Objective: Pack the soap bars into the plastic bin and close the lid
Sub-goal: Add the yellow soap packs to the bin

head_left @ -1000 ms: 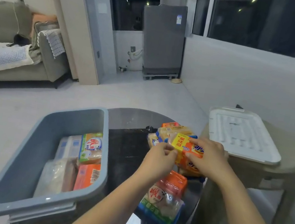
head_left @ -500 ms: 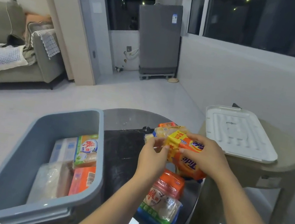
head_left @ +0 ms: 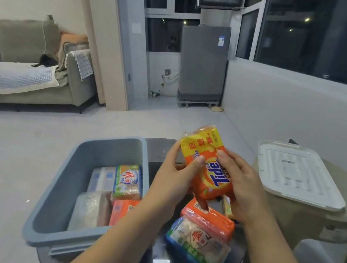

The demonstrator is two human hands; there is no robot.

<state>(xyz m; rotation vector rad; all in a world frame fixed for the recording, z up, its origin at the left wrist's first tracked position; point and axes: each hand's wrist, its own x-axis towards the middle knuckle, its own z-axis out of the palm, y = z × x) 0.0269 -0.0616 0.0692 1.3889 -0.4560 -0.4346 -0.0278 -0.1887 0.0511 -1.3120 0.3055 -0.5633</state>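
Both hands, left hand (head_left: 175, 175) and right hand (head_left: 240, 188), grip a glossy orange soap pack (head_left: 210, 167). The grey plastic bin (head_left: 60, 181) sits at eight o'clock; its ribbed white lid (head_left: 298, 175) lies at three.

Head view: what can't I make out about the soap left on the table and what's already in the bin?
- Soap packs on the table: the count is uncertain; both hands and the held Tide pack cover the rest.
- Grey bin: its near wall hides part of the floor; the left forearm covers the orange pack.
- White lid: latches too small to see.
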